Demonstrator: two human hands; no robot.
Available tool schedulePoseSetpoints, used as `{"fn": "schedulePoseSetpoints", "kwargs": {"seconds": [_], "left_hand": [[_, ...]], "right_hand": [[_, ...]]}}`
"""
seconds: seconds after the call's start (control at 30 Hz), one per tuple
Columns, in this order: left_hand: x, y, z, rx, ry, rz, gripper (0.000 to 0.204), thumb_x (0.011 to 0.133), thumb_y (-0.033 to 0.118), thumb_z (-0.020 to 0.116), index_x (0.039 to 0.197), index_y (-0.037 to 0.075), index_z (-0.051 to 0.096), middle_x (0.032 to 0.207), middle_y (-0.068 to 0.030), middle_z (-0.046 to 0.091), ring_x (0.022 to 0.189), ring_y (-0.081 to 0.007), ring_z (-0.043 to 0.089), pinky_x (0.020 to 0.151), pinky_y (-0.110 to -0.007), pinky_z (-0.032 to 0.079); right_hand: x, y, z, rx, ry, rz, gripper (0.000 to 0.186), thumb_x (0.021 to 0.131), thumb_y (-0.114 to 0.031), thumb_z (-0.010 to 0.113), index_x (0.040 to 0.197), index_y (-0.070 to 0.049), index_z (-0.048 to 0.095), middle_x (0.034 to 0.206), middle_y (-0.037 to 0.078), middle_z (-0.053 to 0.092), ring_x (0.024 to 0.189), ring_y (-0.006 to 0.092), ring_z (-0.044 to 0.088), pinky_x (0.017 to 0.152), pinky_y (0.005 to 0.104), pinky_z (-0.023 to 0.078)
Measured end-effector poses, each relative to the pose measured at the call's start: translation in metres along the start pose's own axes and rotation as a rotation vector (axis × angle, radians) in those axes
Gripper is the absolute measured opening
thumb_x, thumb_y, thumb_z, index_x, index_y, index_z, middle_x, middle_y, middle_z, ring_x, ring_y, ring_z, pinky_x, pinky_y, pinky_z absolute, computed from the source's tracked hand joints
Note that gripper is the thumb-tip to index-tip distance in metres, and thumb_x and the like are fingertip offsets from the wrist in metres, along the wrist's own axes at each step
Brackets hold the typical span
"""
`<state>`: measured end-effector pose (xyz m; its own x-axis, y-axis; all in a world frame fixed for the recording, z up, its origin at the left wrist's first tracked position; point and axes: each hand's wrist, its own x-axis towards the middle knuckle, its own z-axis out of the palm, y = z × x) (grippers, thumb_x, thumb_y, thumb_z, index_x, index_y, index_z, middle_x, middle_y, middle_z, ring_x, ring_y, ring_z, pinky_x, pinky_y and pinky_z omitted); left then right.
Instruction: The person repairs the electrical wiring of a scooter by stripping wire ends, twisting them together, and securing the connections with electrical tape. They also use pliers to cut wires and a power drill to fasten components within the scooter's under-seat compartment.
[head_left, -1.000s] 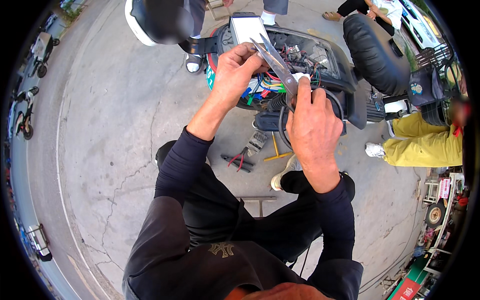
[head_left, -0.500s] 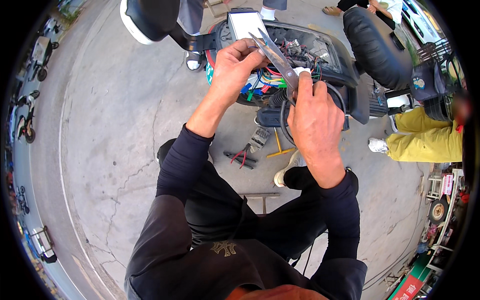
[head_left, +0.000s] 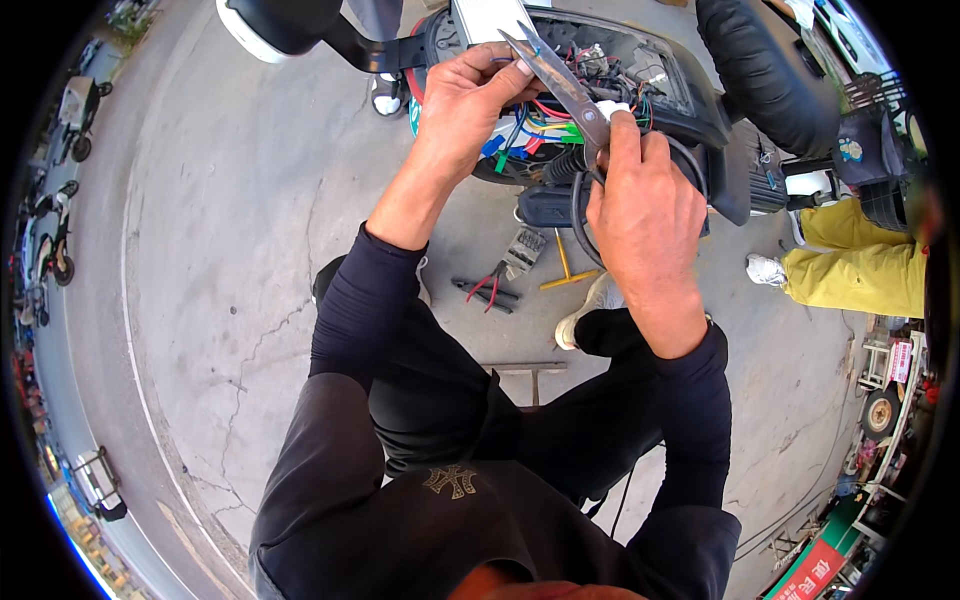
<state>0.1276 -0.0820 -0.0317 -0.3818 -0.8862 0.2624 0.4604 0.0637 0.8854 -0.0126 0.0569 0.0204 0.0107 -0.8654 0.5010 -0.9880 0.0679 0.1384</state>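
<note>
My right hand (head_left: 650,215) is closed round the handles of a pair of metal scissors (head_left: 572,98), its blades slightly parted and pointing up and left. Between the blade tips and my left hand (head_left: 465,110) there is very little space. The fingers of my left hand are pinched on a thin dark-blue wire (head_left: 499,60), mostly hidden by the fingers. Behind both hands lies the opened body of an electric scooter (head_left: 640,75), with a tangle of thin wires inside. Coloured wires with blue, green and red connectors (head_left: 530,146) hang over its near side.
On the concrete, red-handled pliers (head_left: 490,290), a grey bit box (head_left: 524,250) and a yellow T-handle wrench (head_left: 568,272) lie between my feet and the scooter. A black seat (head_left: 765,75) sticks up at right. A person in yellow trousers (head_left: 855,265) is farther right.
The whole view has shifted a little, so the scooter and my hands sit higher in the picture. Both hands keep their grips, and the scissors stay slightly parted beside my left fingertips.
</note>
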Motion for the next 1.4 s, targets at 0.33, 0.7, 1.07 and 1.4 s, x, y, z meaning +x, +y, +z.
{"fn": "schedulePoseSetpoints", "kwargs": {"seconds": [0.33,0.7,1.07,1.4], "left_hand": [[-0.004,0.006,0.003,0.096,0.003,-0.022,0.02,0.101,0.011,0.059,0.11,-0.005,0.067,0.1,-0.0127,0.072,0.091,-0.0177,0.071,0.088,-0.029,0.057],[-0.003,0.0,0.001,0.042,-0.012,-0.027,0.019,0.1,0.012,0.06,0.104,-0.004,0.069,0.094,-0.0084,0.073,0.087,-0.0134,0.069,0.082,-0.027,0.055],[0.001,-0.005,-0.008,-0.026,-0.045,-0.07,0.018,0.099,0.013,0.063,0.105,-0.004,0.069,0.098,-0.0097,0.072,0.086,-0.0136,0.069,0.083,-0.026,0.055],[-0.006,-0.004,-0.006,-0.009,-0.026,-0.111,0.023,0.1,0.015,0.063,0.112,-0.004,0.067,0.107,-0.0128,0.072,0.094,-0.0166,0.07,0.086,-0.027,0.055]], "right_hand": [[0.007,0.002,-0.014,0.054,-0.12,0.001,0.034,0.084,-0.007,0.066,0.116,-0.001,0.057,0.087,0.015,0.061,0.073,0.0291,0.07,0.055,0.0384,0.055],[0.013,0.005,-0.026,0.276,-0.251,0.092,0.034,0.083,-0.008,0.07,0.115,-0.001,0.061,0.086,0.022,0.066,0.082,0.0419,0.067,0.07,0.0498,0.051],[0.045,0.032,-0.045,0.758,-0.648,0.21,0.033,0.086,-0.023,0.071,0.102,0.006,0.069,0.079,0.022,0.068,0.073,0.0312,0.067,0.071,0.0428,0.051],[0.069,0.115,-0.074,0.434,-0.146,0.331,0.043,0.093,-0.031,0.065,0.124,-0.001,0.062,0.09,0.018,0.07,0.082,0.0263,0.069,0.078,0.0376,0.052]]}}
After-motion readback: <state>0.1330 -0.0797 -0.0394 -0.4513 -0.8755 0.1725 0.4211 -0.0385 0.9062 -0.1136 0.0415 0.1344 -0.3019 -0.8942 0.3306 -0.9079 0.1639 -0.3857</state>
